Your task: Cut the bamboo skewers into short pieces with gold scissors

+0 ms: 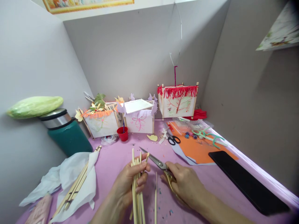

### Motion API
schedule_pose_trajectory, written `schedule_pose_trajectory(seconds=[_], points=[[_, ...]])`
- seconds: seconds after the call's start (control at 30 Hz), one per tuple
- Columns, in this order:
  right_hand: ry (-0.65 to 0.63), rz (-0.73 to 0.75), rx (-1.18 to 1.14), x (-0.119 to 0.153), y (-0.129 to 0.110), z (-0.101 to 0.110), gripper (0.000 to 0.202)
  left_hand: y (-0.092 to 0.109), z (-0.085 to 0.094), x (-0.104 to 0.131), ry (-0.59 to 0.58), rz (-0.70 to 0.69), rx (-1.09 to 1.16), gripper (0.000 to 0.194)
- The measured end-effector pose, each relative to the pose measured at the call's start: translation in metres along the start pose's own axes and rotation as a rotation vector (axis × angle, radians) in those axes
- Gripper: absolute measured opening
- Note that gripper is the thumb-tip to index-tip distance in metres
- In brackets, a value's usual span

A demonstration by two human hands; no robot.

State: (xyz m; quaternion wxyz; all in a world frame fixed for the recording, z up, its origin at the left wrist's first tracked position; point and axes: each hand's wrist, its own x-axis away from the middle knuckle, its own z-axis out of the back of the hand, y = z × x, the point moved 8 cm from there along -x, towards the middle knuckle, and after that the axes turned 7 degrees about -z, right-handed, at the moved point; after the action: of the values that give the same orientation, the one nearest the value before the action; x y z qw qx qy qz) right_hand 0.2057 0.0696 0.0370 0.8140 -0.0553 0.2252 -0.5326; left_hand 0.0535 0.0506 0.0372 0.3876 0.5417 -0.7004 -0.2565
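Observation:
A bundle of pale wooden sticks (137,202) is gripped in my left hand (130,179), its ends fanning out above the thumb. One shorter stick end (147,156) leans to the right between the fingertips. My right hand (184,183) is closed round the gold handles of a pair of scissors (161,164). Their dark blades point up and left, behind the stick tops; whether they touch a stick I cannot tell. On the cloth between my hands lies a single loose stick (155,199).
Paper lanterns on stick frames (140,123) stand along the back, with a red-fringed lantern (178,104) at right. A teal bottle (70,137) leans left under a pale green gourd (35,106). Orange paper (198,152), black-handled scissors (174,140) and a long black object (247,182) lie right.

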Motion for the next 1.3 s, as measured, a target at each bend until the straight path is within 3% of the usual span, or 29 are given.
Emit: schedule_pose_trajectory(seconds=[0.13, 0.3, 0.57, 0.87, 1.03, 1.3], points=[[0.064, -0.047, -0.109, -0.002, 0.006, 0.013, 0.022, 0.0, 0.008, -0.002, 0.062, 0.001, -0.015, 0.017], [0.058, 0.027, -0.1, 0.003, 0.0, 0.018, 0.043, -0.004, 0.013, -0.006, 0.076, 0.016, -0.068, 0.01], [0.089, 0.045, 0.031, 0.006, 0.001, 0.014, 0.043, -0.005, 0.013, -0.007, 0.082, -0.014, -0.125, 0.017], [-0.011, 0.001, -0.077, 0.002, 0.002, 0.008, 0.017, 0.001, 0.014, -0.008, 0.097, -0.079, -0.197, 0.009], [-0.017, -0.017, -0.115, 0.0, 0.003, 0.008, 0.025, -0.002, 0.019, -0.008, 0.133, -0.041, -0.121, 0.017], [-0.019, -0.005, -0.022, 0.003, 0.002, 0.011, 0.038, -0.004, 0.019, -0.009, 0.093, -0.022, -0.154, 0.016]])
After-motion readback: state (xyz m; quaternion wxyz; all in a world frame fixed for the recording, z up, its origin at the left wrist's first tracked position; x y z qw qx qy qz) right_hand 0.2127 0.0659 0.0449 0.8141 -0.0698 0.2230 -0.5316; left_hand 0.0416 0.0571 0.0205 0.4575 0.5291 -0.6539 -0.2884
